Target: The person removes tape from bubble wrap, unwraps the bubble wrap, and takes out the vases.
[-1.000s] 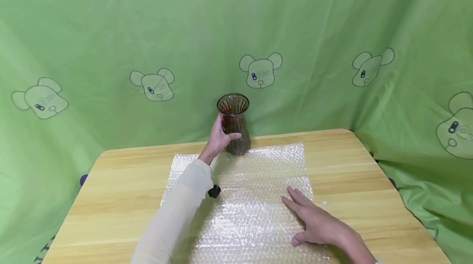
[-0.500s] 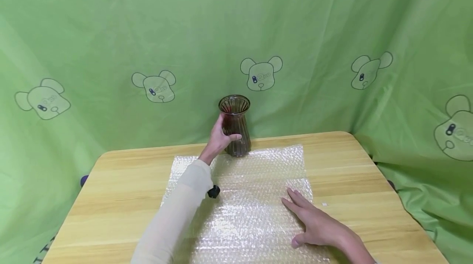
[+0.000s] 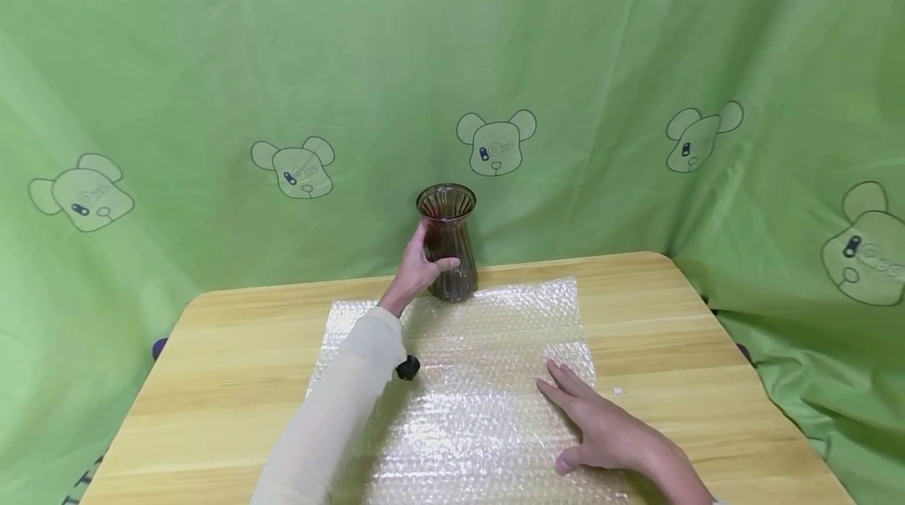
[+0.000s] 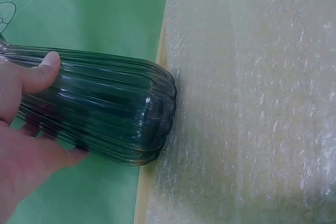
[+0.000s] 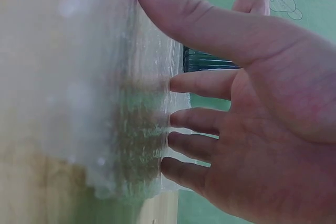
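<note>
A ribbed, dark see-through glass vase (image 3: 456,254) stands upright near the table's back edge, at the far edge of a sheet of bubble wrap (image 3: 488,403). My left hand (image 3: 415,265) grips it from the left, thumb across the near side and fingers around the far side; the left wrist view shows the vase (image 4: 110,103) between thumb and fingers. On the sheet's right part my right hand (image 3: 601,426) rests with fingers spread. In the right wrist view the fingertips of that right hand (image 5: 252,108) touch the bubble wrap (image 5: 142,129), and nothing is held.
The wooden table (image 3: 233,379) shows on both sides of the sheet. A small white scrap (image 3: 618,391) lies right of the bubble wrap. A black object (image 3: 408,367) sits at the left wrist. Green curtain (image 3: 368,57) with bear prints hangs behind the table.
The view has shifted slightly. Both hands, the vase and the bubble wrap keep their places relative to one another.
</note>
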`<state>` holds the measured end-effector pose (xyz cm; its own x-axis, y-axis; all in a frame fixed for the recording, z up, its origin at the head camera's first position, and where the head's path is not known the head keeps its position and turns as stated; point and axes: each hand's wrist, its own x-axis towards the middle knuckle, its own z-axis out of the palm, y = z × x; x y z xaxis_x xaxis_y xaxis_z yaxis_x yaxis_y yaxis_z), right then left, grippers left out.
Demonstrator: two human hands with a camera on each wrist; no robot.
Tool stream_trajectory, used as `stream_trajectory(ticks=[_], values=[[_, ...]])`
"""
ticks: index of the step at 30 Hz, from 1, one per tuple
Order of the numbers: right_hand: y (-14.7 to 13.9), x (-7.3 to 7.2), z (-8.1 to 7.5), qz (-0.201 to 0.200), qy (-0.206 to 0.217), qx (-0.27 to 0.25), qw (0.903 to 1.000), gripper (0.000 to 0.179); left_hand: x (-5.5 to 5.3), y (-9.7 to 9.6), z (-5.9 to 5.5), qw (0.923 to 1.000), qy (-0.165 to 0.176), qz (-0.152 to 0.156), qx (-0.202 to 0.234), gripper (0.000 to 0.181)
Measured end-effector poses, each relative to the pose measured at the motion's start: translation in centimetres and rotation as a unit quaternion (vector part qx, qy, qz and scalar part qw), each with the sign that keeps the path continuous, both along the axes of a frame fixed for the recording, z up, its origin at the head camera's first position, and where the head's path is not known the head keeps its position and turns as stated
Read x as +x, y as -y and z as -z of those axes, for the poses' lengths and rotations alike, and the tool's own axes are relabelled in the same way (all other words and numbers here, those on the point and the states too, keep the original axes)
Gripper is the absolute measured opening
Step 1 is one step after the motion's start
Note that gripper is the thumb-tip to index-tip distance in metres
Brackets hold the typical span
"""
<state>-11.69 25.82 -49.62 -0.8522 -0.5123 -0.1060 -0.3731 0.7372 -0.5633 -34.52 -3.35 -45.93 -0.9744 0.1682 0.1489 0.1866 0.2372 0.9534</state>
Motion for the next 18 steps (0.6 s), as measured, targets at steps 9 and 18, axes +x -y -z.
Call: stream_trajectory(ticks=[9,18], values=[[-0.1,-0.2,-0.1,0.002,0.013,0.002,0.9999,0.112,-0.1,0.1,0.0,0.9999,0.006,0.01,-0.003,0.103],[-0.7,-0.1,-0.5,0.0,0.025,-0.009,0.9997,0.11,0.7,1.7,-1.0,0.9983,0.005,0.048,-0.034,0.102]])
